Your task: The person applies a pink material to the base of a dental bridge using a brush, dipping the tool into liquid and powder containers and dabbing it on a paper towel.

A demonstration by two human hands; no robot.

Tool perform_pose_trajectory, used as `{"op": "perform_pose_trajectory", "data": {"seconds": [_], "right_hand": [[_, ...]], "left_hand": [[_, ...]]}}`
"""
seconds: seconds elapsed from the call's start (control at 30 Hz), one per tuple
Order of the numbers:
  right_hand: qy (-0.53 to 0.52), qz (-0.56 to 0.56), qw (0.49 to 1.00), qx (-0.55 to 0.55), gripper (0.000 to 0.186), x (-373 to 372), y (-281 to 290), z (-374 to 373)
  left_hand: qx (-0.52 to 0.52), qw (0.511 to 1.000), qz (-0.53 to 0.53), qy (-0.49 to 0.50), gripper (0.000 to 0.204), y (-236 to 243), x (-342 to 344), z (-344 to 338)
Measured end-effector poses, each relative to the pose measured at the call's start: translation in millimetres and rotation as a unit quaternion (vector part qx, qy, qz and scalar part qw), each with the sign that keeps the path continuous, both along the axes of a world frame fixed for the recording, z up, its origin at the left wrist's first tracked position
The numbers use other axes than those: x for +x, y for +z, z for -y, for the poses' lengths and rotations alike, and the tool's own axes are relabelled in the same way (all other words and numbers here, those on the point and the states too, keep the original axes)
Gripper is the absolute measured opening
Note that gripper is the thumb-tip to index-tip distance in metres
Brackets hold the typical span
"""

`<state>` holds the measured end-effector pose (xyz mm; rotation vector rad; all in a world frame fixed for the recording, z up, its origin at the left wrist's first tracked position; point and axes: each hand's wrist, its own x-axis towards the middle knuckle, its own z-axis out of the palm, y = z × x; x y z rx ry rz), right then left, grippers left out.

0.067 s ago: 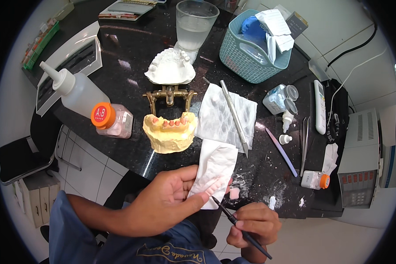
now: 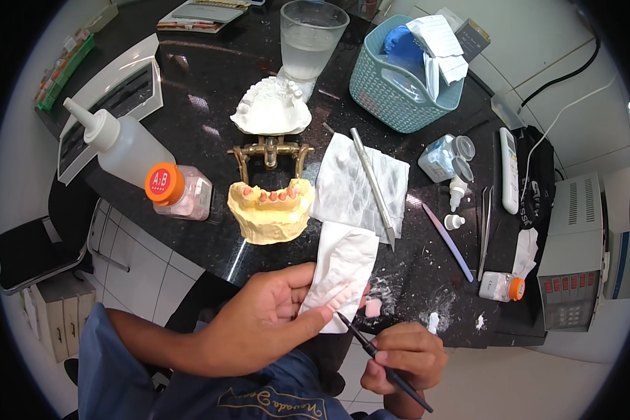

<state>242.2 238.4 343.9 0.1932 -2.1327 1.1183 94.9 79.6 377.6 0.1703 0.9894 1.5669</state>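
Note:
My left hand (image 2: 262, 318) holds a folded white tissue (image 2: 343, 266) at the near edge of the black table (image 2: 210, 91). My right hand (image 2: 399, 357) grips a thin dark instrument (image 2: 374, 350) like a pen, its tip touching the tissue's lower edge. A small pink piece (image 2: 373, 306) lies just beside the tip. Beyond my hands sits a yellow dental cast with pink wax and teeth (image 2: 271, 210) on a brass articulator (image 2: 269, 152), with a white plaster cast (image 2: 271, 108) behind it.
On the left stand a squeeze bottle (image 2: 122, 143) and an orange-capped jar (image 2: 178, 190). A metal tool (image 2: 372, 185) lies on spread tissue (image 2: 357, 183). A glass of water (image 2: 311, 42), a teal basket (image 2: 406, 77), small vials (image 2: 444, 157) and an orange-capped bottle (image 2: 500, 285) stand right.

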Motion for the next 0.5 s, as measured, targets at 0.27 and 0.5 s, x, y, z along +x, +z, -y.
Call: {"op": "perform_pose_trajectory", "data": {"seconds": [0.27, 0.5], "right_hand": [[0.002, 0.001, 1.000, 0.004, 0.019, -0.9, -0.1, -0.8], [0.007, 0.000, 1.000, 0.003, 0.019, -1.5, 0.6, -1.6]], "left_hand": [[-0.011, 1.000, 0.000, -0.005, 0.044, 1.1, -1.1, -0.2], [-0.002, 1.000, 0.000, -0.004, 0.044, 1.1, -0.6, -0.9]]}}
